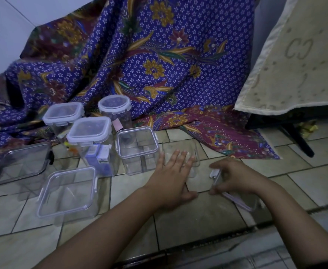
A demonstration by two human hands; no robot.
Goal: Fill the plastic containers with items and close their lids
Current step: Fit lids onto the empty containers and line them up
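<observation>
Lid (235,197) and body sit apart on the tiled floor (198,220): the right hand (235,177) pinches the clear, purple-rimmed lid by its edge and white latch, tilted, while the left hand (173,177) lies flat and released, fingers spread against the near wall of an open clear container (180,158). That box looks empty, so snapping the lid on now would likely seal it unfilled. A tilted lid may seat crookedly, and a push from the flat palm could slide the light box into the lidded container (138,150) just beside it.
</observation>
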